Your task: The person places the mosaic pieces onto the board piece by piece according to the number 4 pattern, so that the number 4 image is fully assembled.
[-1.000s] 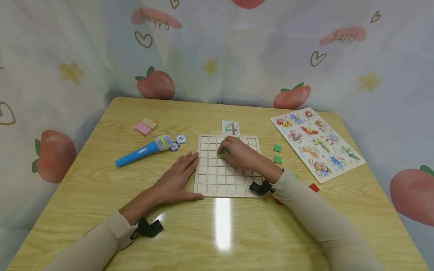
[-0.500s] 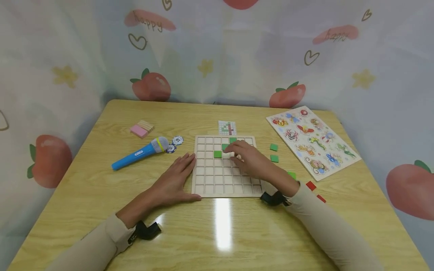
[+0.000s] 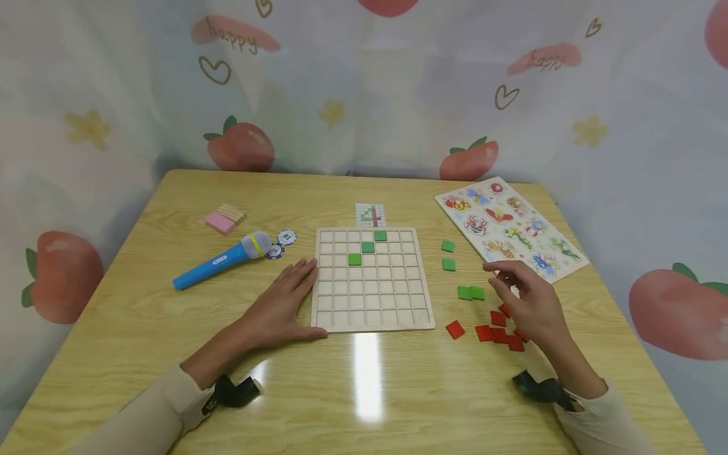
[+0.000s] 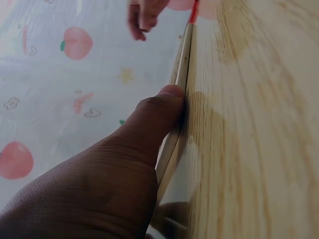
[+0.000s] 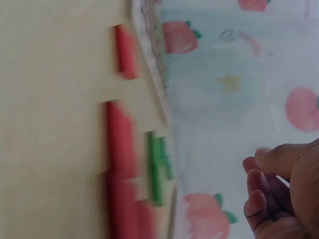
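My left hand (image 3: 277, 308), fingers extended, touches the pale square wooden grid board (image 3: 371, 286); my right hand (image 3: 533, 303) curves loosely, empty.

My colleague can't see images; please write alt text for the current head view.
A person's left hand touches the left edge of a wooden grid board bearing three green tiles in a diagonal. The right hand hovers, seemingly empty, near scattered red tiles and loose green tiles.

Grid board (image 3: 372, 285) pale beige; green tiles (image 3: 448, 265); red tiles (image 3: 455, 329); microphone (image 3: 223, 260) blue, yellow-banded; backdrop (image 3: 398, 114) pale, peach-printed.
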Available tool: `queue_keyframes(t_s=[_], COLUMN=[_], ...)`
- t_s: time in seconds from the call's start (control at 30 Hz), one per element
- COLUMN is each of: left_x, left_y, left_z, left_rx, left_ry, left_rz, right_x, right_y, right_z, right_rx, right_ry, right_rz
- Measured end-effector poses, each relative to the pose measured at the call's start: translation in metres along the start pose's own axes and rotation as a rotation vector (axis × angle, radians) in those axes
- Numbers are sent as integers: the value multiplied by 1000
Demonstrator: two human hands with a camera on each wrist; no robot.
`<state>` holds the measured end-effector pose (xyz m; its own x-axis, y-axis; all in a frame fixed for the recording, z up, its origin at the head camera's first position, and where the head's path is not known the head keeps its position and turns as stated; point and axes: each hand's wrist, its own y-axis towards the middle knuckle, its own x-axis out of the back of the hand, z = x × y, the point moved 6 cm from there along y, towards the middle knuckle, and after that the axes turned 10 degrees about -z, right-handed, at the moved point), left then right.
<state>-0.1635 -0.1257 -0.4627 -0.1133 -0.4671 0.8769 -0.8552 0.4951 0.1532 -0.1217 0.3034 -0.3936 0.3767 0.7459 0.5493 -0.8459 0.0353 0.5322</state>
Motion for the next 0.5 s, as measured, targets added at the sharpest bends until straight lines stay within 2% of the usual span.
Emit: queue_keyframes(t_s=[0.23,0.33,0.5], left_x=[0,-1,-1], left_y=[-1,-2,-2], left_z=[1,2,2], left_rx=[7,14,14], left_ry=[-7,-2,-5], left_rz=[5,6,3], right_x=[-12,-16,-17], right_y=[-13,-15,-17], right_z=[-30,-37,-40], right_rx=[3,-6,-18], right_ry=[-227,-276,-292], right_rz=[91,137,177])
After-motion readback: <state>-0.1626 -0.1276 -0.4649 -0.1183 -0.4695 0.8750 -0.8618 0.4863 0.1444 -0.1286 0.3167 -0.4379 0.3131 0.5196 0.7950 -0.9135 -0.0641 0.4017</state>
